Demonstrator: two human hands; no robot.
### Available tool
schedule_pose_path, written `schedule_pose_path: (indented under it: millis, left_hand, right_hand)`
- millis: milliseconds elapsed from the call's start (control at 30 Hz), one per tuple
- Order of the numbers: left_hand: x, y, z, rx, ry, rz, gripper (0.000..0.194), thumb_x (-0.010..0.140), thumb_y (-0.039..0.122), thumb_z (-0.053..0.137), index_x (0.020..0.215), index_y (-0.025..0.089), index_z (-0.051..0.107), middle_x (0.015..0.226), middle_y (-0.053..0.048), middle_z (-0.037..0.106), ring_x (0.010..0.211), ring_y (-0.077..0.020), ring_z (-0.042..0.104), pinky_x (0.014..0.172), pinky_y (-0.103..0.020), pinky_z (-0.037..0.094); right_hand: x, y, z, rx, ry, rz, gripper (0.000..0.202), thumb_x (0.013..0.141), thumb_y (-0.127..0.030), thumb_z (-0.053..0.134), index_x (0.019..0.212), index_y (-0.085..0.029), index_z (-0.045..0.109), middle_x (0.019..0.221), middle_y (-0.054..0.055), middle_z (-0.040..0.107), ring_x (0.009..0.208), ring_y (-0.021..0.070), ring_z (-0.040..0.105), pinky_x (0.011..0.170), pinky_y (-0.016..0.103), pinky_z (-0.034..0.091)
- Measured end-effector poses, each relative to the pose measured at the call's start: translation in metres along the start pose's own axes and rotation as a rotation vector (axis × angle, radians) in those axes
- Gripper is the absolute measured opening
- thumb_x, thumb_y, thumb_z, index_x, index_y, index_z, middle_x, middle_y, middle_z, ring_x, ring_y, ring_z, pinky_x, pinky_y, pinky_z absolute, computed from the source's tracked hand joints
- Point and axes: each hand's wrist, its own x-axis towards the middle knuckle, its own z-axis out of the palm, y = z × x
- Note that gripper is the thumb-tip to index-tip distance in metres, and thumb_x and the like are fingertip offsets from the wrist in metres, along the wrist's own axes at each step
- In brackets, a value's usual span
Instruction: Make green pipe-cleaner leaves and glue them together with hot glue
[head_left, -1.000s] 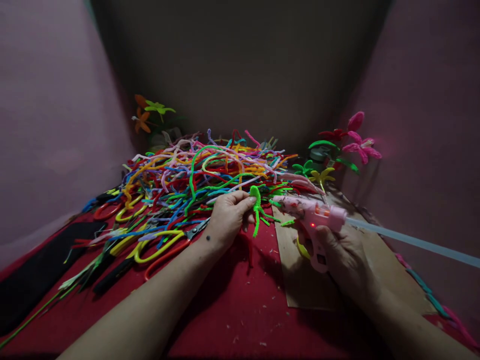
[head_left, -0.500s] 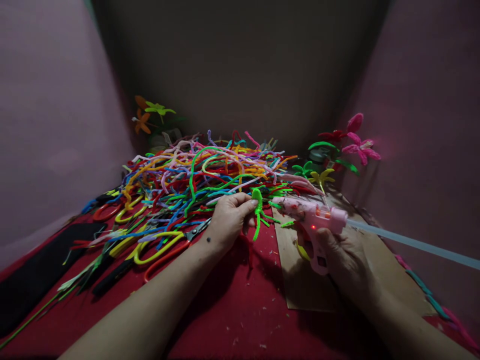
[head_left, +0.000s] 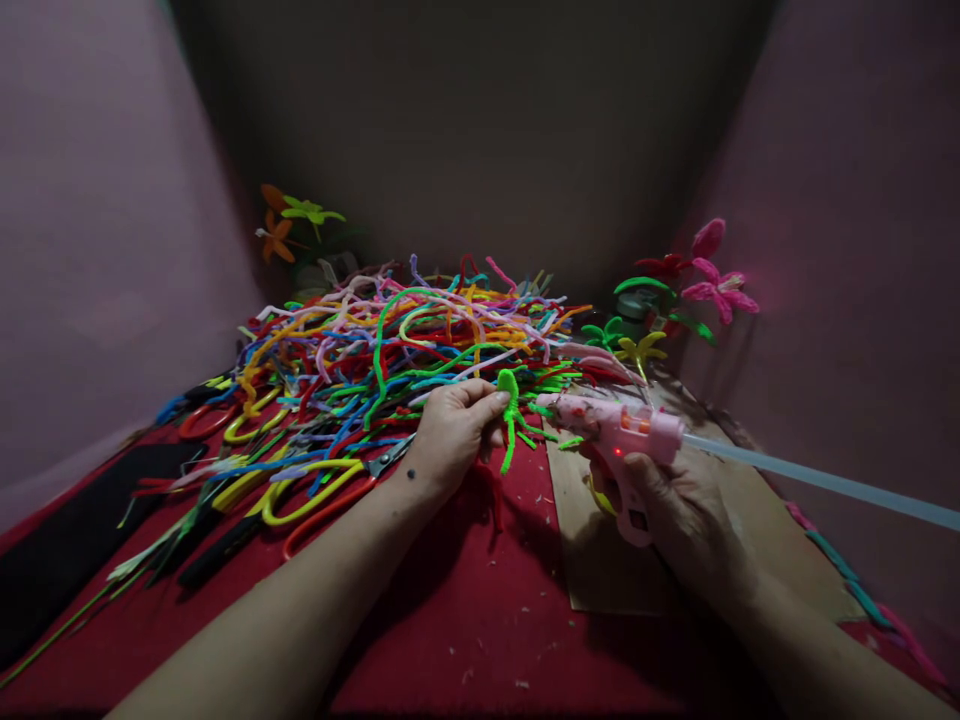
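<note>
Between the thumb and fingers of my left hand [head_left: 459, 425] is a bright green pipe cleaner piece [head_left: 509, 400], rounded at the top with several thin strands hanging below. My right hand [head_left: 679, 510] is wrapped around the grip of a pink hot glue gun [head_left: 622, 425], whose small red light is lit. Its nozzle points left, a short way from the green piece; I cannot tell if they touch. A long translucent glue stick [head_left: 825, 480] juts from the gun's back. Short green pieces lie behind and below the nozzle.
A large heap of coloured pipe cleaners [head_left: 405, 335] covers the back of the red surface [head_left: 480, 620]. Scissors with yellow and red handles [head_left: 315, 490] lie left of my left hand. A flat board [head_left: 600, 575] is under the gun. Pipe cleaner flowers [head_left: 721, 285] stand at both back corners.
The whole view has shifted slightly. Both hands keep their holds, and the green piece and glue gun stay about the same distance apart.
</note>
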Motion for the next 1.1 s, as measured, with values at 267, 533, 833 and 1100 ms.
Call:
schedule_pose_path:
  millis: [267, 533, 833, 1100]
  left_hand:
    - [-0.0009, -0.0006, 0.0, 0.039, -0.008, 0.021, 0.024, 0.074, 0.032, 0.055, 0.058, 0.015, 0.049, 0.042, 0.004, 0.049, 0.031, -0.0047, 0.038, 0.034, -0.018, 0.027]
    - [-0.0015, 0.0022, 0.0006, 0.062, 0.026, 0.037, 0.025, 0.074, 0.031, 0.055, 0.056, 0.016, 0.048, 0.037, 0.005, 0.045, 0.029, -0.0058, 0.037, 0.033, -0.019, 0.027]
    - [-0.0003, 0.0027, 0.0011, 0.026, 0.043, 0.007, 0.024, 0.074, 0.031, 0.055, 0.057, 0.016, 0.048, 0.036, 0.006, 0.043, 0.027, -0.0048, 0.034, 0.03, -0.017, 0.023]
    - [-0.0004, 0.0024, 0.001, 0.054, 0.036, 0.025, 0.024, 0.076, 0.029, 0.054, 0.057, 0.016, 0.047, 0.037, 0.006, 0.044, 0.028, -0.0048, 0.034, 0.031, -0.018, 0.024]
  right_hand:
    - [-0.0005, 0.0004, -0.0011, 0.002, 0.015, -0.015, 0.04, 0.078, -0.055, 0.045, 0.064, -0.02, 0.058, 0.051, 0.002, 0.05, 0.049, 0.015, 0.05, 0.041, 0.024, 0.04]
    - [-0.0013, -0.0017, 0.0001, -0.011, 0.022, -0.008, 0.04, 0.077, -0.055, 0.047, 0.064, -0.019, 0.058, 0.05, 0.001, 0.048, 0.043, 0.0121, 0.046, 0.039, 0.023, 0.039]
    - [-0.0016, 0.0011, -0.002, -0.026, -0.023, 0.01, 0.04, 0.077, -0.055, 0.046, 0.066, -0.019, 0.058, 0.049, 0.0, 0.046, 0.05, 0.0141, 0.051, 0.042, 0.022, 0.041]
    - [-0.0021, -0.0031, -0.0002, 0.004, -0.012, 0.009, 0.042, 0.075, -0.057, 0.047, 0.062, -0.019, 0.057, 0.048, 0.0, 0.045, 0.044, 0.0123, 0.046, 0.038, 0.022, 0.038]
